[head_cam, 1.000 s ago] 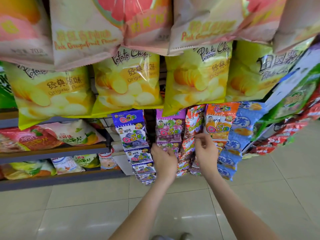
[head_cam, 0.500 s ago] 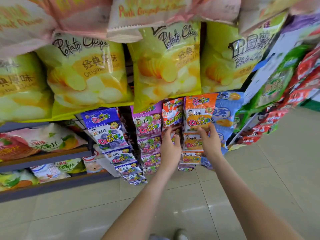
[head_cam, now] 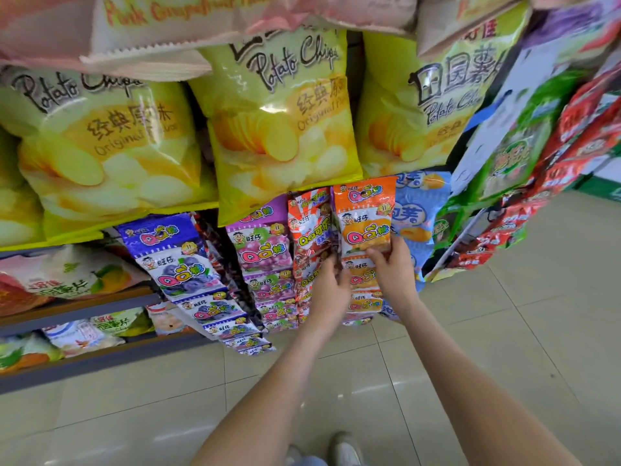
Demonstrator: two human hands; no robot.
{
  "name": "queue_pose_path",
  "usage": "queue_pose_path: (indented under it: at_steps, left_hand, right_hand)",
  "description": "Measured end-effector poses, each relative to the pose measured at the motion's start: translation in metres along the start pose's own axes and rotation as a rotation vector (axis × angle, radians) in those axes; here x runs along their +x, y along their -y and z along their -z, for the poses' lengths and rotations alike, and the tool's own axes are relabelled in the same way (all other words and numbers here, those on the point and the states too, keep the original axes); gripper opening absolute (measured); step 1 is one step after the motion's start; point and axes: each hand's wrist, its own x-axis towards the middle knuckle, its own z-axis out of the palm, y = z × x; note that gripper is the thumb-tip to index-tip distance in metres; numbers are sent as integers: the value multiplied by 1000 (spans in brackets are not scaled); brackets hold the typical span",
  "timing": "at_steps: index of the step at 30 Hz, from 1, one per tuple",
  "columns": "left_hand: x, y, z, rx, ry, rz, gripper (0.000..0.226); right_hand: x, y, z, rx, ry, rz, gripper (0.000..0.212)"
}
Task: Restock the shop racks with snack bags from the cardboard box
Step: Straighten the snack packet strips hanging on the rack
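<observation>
Strips of small candy bags hang on the rack below the big chip bags. My right hand (head_cam: 395, 272) pinches the lower edge of the top orange candy bag (head_cam: 366, 216), thumb on its front. My left hand (head_cam: 329, 290) is at the seam between the red-orange candy strip (head_cam: 309, 227) and the orange strip, its fingers curled onto the bags there. Purple candy bags (head_cam: 265, 250) and blue candy bags (head_cam: 181, 260) hang to the left. No cardboard box is in view.
Yellow-green potato chip bags (head_cam: 279, 129) hang above, pink bags over them. A light blue bag (head_cam: 416, 213) hangs right of the orange strip. Red and green packets (head_cam: 524, 203) fill a side rack. Grey shelves (head_cam: 77, 307) with bags stand at left. Tiled floor (head_cam: 504, 331) lies below.
Both hands have risen along the candy strips and drawn together at the orange strip. My right hand took hold of the top orange bag. The view moved closer to the rack.
</observation>
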Motion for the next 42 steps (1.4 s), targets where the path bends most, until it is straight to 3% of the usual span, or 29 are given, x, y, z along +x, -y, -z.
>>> queue_pose_path:
  at_steps: [3,6,10,14,19,21,23,24,28,35,37,39,42]
  left_hand:
    - [-16,3,16,39,-448,-23,9]
    - [-15,11,32,93,-580,-42,22]
    - [2,19,40,213,-515,-137,24]
    - [9,20,43,120,-431,-103,22]
    - [8,14,64,-77,-327,-22,18]
    - [7,10,73,-127,-259,5,17]
    - [6,6,79,-148,-217,30,20]
    - [6,5,82,-160,-200,43,21]
    - [0,4,90,-231,-131,43,20]
    - [1,4,65,-156,-240,69,16]
    - [0,-1,61,-167,-263,97,26]
    - [-3,-4,62,-126,-257,114,33]
    - [-11,-6,67,-168,-168,107,21]
  right_hand:
    - [-13,1,1,-155,-223,-25,30]
    - [-36,4,-9,-204,-135,-82,27]
    - [-46,8,-27,-175,8,59,19]
    - [-38,12,-25,-131,37,107,20]
    - [-25,10,-12,-120,-152,68,25]
    - [-21,9,-10,-134,-211,52,50]
    - [-17,11,-7,-64,-140,-18,75]
    - [-15,12,-5,-36,-84,-40,74]
    - [-10,12,0,-72,2,-24,37]
    - [-16,15,-6,-78,84,-43,35]
    - [-17,15,-6,-66,90,-67,32]
    - [-19,18,-6,-52,92,-72,29]
    - [-23,21,-6,-30,89,-98,25]
